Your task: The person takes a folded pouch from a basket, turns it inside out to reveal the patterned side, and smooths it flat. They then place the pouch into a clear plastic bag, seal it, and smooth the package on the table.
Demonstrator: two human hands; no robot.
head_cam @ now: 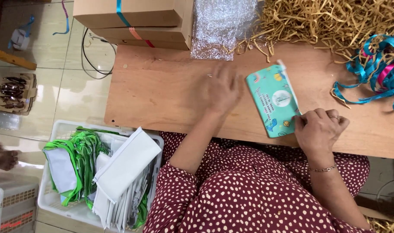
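The wooden table [162, 99] took up most of the view, and everything else can be placed from it. Along its far edge lay a heap of shredded tan paper [331, 19], a sheet of bubble wrap [218, 26] and stacked cardboard boxes [132, 21]; blue and pink ribbons [378, 64] trailed over its far right corner. Off its near left corner, on the floor, stood a white basket [58, 203] of green-trimmed white fabric.

On the table's near right part lay a teal pouch [277, 100], its long axis running from the far edge toward the person, tilted slightly. The right hand [319, 129] pinched the pouch's near corner, fingers curled closed on it. The left hand [223, 88] rested flat and released just left of the pouch, blurred, not touching it.
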